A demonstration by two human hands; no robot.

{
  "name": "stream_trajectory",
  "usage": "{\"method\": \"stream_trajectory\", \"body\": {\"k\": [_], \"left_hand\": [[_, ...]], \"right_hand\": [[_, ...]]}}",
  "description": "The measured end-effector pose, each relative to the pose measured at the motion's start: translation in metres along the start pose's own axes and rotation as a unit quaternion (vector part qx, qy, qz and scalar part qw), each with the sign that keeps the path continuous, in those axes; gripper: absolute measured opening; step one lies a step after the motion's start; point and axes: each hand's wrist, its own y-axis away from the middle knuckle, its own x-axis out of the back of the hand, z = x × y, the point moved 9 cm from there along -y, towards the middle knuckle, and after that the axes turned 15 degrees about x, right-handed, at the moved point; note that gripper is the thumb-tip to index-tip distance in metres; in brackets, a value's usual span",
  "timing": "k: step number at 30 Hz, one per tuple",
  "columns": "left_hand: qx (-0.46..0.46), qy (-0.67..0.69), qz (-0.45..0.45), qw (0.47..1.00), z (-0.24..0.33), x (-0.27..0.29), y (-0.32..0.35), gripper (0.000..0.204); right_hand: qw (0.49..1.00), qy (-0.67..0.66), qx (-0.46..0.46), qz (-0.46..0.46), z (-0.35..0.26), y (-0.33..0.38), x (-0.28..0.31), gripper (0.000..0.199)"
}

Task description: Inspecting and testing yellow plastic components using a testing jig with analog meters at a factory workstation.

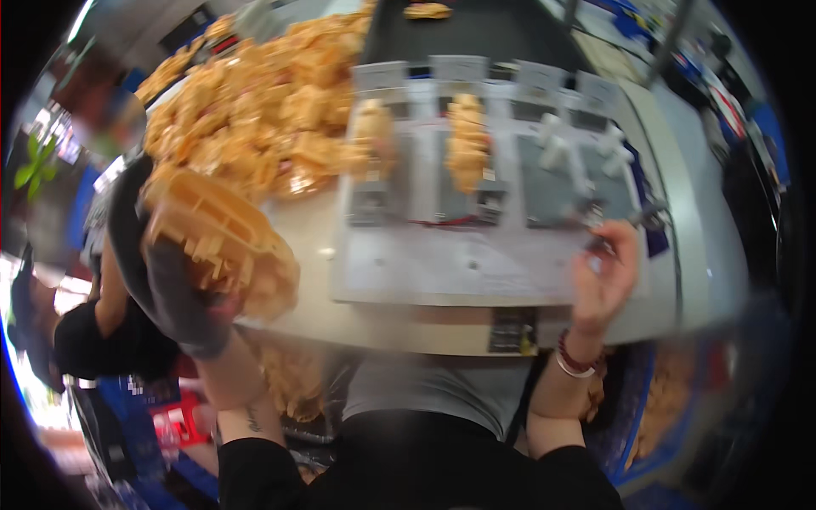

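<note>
My left hand (180,285), in a dark grey glove, is closed round an orange-yellow moulded plastic shell (246,225), raised at the left over the table's edge. Ribs and pockets show inside the shell. My bare right hand (605,272) is at the front right of a white fixture board (408,276), its fingers pinched together. Something small and dark shows at the fingers, too blurred to name, near a metal clamp (591,210). Two orange-yellow parts, one on the left station (371,140) and one on the second station (467,140), stand on the board.
A large heap of orange-yellow parts (272,110) covers the table's left side. White posts (554,146) rise from the right-hand stations. Behind the board is a black tray or belt (476,38). Below, a blue-edged bin (659,408) holds similar parts. Another person (119,331) is at left.
</note>
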Motion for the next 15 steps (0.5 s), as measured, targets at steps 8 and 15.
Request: {"method": "stream_trajectory", "body": {"k": [8, 15], "left_hand": [[-0.424, -0.377, -0.465, 0.680, 0.088, -0.362, -0.050, 0.037], [-0.079, -0.183, -0.626, 0.754, 0.053, -0.429, -0.015, 0.025]], "right_hand": [[0.998, 0.047, 0.033, -0.004, -0.005, -0.006, 0.008, 0.033], [0.997, 0.063, 0.048, -0.018, -0.010, -0.006, 0.001, 0.035]]}}
